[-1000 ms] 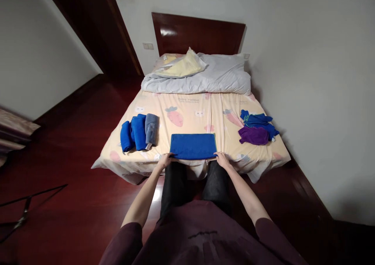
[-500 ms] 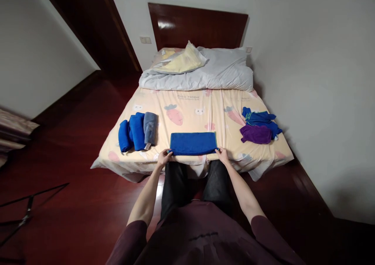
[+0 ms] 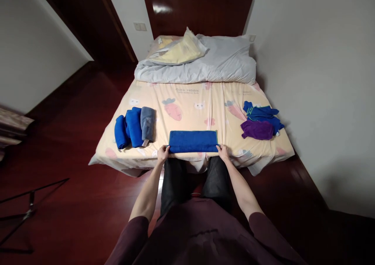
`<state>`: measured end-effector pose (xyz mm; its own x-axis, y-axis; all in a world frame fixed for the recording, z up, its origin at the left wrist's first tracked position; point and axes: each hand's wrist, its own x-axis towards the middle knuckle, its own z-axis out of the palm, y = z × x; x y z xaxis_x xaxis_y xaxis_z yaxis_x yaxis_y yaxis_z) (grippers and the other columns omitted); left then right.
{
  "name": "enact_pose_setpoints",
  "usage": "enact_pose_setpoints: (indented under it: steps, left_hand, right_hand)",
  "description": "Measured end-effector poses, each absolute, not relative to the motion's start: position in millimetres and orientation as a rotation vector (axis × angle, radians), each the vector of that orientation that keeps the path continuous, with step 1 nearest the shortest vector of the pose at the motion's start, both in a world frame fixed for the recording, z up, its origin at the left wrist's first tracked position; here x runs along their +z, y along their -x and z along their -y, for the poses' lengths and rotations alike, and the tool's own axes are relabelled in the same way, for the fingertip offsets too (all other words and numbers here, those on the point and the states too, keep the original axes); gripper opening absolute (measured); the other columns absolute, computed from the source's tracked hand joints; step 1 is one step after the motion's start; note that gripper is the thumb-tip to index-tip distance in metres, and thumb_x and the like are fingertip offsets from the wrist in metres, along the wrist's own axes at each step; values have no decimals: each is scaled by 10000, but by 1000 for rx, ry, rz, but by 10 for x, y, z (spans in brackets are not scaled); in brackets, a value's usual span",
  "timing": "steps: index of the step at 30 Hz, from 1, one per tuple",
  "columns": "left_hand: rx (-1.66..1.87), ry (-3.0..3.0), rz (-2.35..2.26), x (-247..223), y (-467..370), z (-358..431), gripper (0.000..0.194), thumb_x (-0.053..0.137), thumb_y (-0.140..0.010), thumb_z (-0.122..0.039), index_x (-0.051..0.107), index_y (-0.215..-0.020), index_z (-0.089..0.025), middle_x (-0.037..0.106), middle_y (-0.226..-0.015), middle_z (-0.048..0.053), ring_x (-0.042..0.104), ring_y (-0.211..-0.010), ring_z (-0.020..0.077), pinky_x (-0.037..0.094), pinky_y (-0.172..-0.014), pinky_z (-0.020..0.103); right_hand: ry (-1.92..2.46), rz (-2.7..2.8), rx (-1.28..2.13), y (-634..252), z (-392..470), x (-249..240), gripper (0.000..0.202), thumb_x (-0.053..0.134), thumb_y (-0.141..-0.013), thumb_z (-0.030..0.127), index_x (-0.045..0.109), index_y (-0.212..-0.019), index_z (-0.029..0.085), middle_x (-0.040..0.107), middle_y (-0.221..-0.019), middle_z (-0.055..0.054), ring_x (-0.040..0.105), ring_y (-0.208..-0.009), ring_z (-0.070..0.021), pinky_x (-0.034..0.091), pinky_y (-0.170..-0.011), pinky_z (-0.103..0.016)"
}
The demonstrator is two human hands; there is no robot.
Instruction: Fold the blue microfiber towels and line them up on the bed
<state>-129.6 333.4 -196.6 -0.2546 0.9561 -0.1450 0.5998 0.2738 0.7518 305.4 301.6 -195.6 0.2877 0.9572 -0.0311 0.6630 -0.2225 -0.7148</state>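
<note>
A blue towel with a green-stitched edge lies folded into a wide strip at the foot of the bed. Its near edge is turned over in a narrow band. My left hand pinches the near left corner, and my right hand pinches the near right corner. Left of it, two rolled blue towels lie beside a rolled grey towel. To the right is a loose heap with a crumpled purple towel in front of crumpled blue cloth.
The bed has a cream sheet with a carrot print. A grey quilt is bunched near the dark wooden headboard. A black metal stand is on the floor at the left. A wall runs along the right.
The turned-over band along the towel's near edge shows more clearly, with both hands still at its corners. The view has tipped slightly downward.
</note>
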Motion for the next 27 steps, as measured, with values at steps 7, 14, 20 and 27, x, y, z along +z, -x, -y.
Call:
enact_pose_setpoints:
  steps: [7,14,20,27]
  left_hand:
    - [673,-1353,-1992,-1990,1302,-3376,373,583,-917,-489,744,-971,-157,786,-943,123,729,-913,267,512,-813,321]
    - [624,-1288,-2016,-2052,1325,-3419,425,590,-915,-548,776,-989,-174,804,-985,104,745,-980,262,513,-821,301]
    - [592,-1228,-2088,-2088,1321,-3427,482,627,-877,-621,780,-1003,-182,804,-944,87,751,-974,271,509,-801,301]
    - [554,-1249,-2130,-2027,1255,-3433,439,638,-889,-600,759,-973,-187,806,-999,113,748,-1009,291,515,-829,322]
  right_hand:
    - [1852,1363,607,-3041,-2926,-2074,438,561,-913,619,663,-795,209,738,-765,-106,711,-805,-267,562,-744,-326]
    - [1818,1289,588,-3040,-2959,-2233,486,545,-877,648,686,-843,183,768,-852,-137,730,-802,-261,575,-770,-343]
    - [1843,1273,565,-3020,-2965,-2271,446,590,-848,620,687,-801,188,739,-743,-88,691,-695,-223,549,-718,-310]
    - [1898,1271,541,-2952,-2983,-2231,365,599,-845,558,664,-784,204,757,-770,-100,709,-727,-229,545,-720,-299]
